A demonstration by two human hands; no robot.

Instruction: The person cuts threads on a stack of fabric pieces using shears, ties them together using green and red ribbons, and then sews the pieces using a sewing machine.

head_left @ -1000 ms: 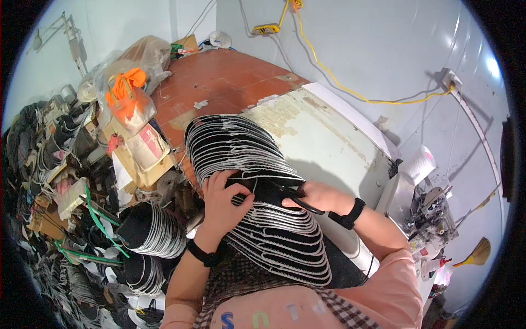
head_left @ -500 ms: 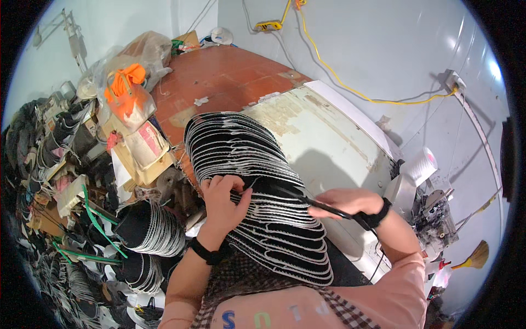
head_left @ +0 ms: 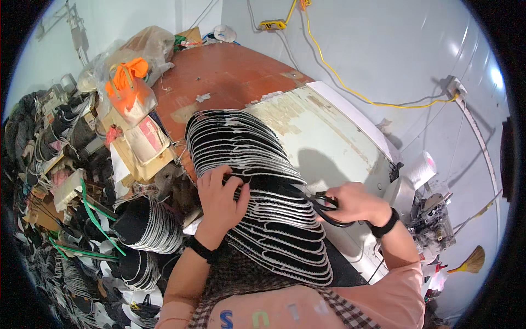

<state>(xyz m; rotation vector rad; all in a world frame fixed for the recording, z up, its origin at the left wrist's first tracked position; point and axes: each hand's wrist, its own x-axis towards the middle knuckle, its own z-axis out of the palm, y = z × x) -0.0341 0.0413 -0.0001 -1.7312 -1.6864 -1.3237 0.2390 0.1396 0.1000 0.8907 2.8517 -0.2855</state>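
A long row of overlapping black curved fabric pieces with white stitched edges lies fanned out in front of me. Bent over the row's left side, my left hand has its fingers curled and thumb opposed on one black fabric piece, partly hidden under the fingers. On the right side, my right hand grips black-handled scissors. Their blades point left over the row near a wider black gap between the white edges; the tips are hard to make out against the black.
A worn red-and-cream tabletop extends behind the row. More stacked black pieces stand at left, beside an orange bag and a shallow tray. At right are a white thread cone and a machine.
My right hand has shifted slightly right and up, and the scissors' handle loops have spread and turned into view. My left hand has moved slightly left, still at the same part of the row.
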